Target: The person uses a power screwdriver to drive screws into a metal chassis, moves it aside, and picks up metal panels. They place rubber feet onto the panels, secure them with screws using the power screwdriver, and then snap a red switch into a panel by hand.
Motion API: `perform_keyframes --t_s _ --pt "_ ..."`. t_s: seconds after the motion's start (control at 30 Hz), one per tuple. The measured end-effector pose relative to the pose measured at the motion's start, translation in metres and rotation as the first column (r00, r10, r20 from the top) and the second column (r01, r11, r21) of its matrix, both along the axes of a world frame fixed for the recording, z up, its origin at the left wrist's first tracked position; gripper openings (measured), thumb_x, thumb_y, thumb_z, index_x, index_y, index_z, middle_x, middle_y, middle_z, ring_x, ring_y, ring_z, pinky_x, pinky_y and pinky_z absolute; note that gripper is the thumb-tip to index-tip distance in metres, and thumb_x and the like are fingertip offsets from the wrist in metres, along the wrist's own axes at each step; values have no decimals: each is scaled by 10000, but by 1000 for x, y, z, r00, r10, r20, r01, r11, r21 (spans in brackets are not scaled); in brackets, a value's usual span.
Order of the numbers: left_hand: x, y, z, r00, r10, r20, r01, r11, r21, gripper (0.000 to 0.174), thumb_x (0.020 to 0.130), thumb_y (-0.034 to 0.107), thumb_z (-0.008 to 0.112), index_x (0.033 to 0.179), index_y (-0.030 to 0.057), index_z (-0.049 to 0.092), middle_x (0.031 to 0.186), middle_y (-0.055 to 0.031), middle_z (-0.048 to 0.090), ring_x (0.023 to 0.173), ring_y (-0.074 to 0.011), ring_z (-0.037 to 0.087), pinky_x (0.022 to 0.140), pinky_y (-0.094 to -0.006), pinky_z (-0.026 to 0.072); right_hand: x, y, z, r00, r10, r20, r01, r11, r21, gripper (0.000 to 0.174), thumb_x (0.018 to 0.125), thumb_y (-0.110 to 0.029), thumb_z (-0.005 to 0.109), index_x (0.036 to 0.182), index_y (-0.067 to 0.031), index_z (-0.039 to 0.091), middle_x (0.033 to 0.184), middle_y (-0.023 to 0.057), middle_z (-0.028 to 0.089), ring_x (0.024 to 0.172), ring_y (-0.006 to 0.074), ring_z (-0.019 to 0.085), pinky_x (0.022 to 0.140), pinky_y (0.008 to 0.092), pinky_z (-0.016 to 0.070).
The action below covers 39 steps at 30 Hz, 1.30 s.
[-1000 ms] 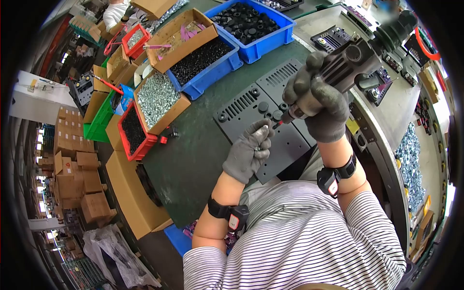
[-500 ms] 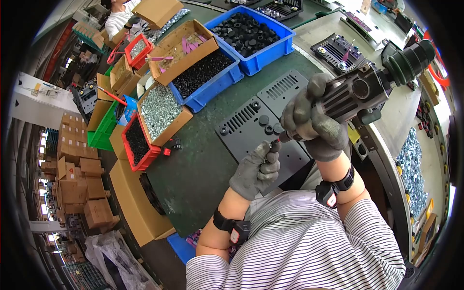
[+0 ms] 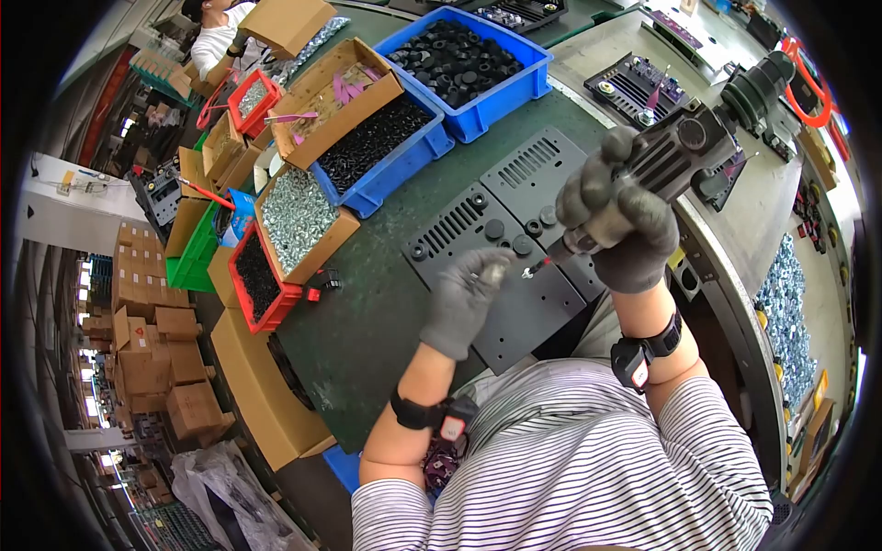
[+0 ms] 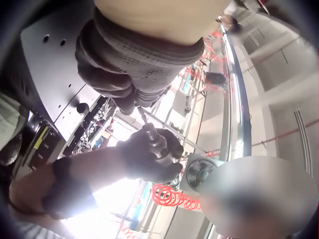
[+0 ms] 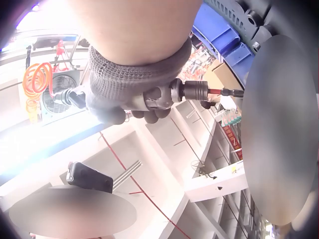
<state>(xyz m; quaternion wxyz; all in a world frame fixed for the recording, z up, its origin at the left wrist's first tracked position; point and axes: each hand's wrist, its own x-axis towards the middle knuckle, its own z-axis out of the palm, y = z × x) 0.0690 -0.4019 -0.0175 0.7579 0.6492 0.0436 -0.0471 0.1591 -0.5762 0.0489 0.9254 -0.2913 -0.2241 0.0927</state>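
While the gloved right hand (image 3: pixel 627 216) gripped the dark metal driver (image 3: pixel 678 149), jolting could drop its silver screw (image 3: pixel 528 273); the gloved left hand (image 3: pixel 462 301) curled, contents unclear.

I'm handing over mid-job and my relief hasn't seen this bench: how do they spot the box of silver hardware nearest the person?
Start at the green table, then its row of containers on the person's left. Between the near red bin and the smaller blue bin sits an open cardboard box. Its silver pieces set it apart; both those neighbours hold black ones.
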Motion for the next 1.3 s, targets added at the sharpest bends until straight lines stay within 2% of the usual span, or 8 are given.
perform_keyframes --t_s 0.07,0.1,0.17,0.47,0.67,0.87,1.0,1.3 --pt "17 16 -7 961 106 255 -240 779 580 267 861 257 620 1026 50 646 682 -6 588 567 -130 528 536 -261 454 8 -2 -2 997 -68 -24 68 998 -3 453 696 -223 608 1083 -40 459 764 78 556 638 234 581 495 318 458" --pt "23 20 0 960 107 258 -242 777 581 267 861 257 620 1026 50 646 682 -6 588 567 -130 528 536 -261 454 9 -3 -3 998 -66 -22 66 998 -1 453 696 -223 608 1083 -40 459 764 78 556 638 234 581 495 318 458" --pt "35 24 19 973 -117 201 -153 330 932 231 806 212 652 1021 128 668 738 -51 620 672 -212 595 641 -336 485 13 -5 -6 996 -89 -26 88 996 -33 467 688 -227 611 1085 -35 459 750 84 550 633 232 576 490 314 448" --pt "89 27 2 965 -126 232 -205 194 959 216 832 312 606 964 156 678 866 -72 638 804 -273 608 696 -368 487 22 2 -1 993 -122 5 121 979 -165 464 704 -190 603 1103 -8 450 719 110 554 608 234 582 550 314 470" --pt "86 24 12 987 -145 64 -24 262 965 283 800 298 647 1042 152 660 931 -98 642 857 -276 613 742 -369 485 33 8 8 995 -91 27 95 958 -272 401 705 -62 621 1063 16 458 774 111 558 629 211 596 579 334 473" --pt "108 25 3 982 -63 178 -143 369 918 309 790 300 663 1064 159 646 964 -96 641 886 -274 611 763 -374 478 67 34 7 992 -95 80 120 896 -427 413 718 -100 629 1071 8 445 761 107 552 628 204 584 564 305 460" --pt "115 17 12 1000 -11 -20 22 329 944 297 800 322 659 1053 167 642 992 -101 636 912 -271 608 771 -384 480 94 58 -4 990 -88 107 129 863 -488 425 715 -83 638 1077 3 433 749 96 549 626 201 577 583 312 456" --pt "118 18 5 1000 5 1 -2 280 960 320 816 394 616 1014 144 643 975 -106 638 907 -281 617 757 -401 495 113 93 -25 993 28 113 44 809 -587 397 707 -26 686 1073 -28 531 757 20 575 623 90 557 553 231 460"
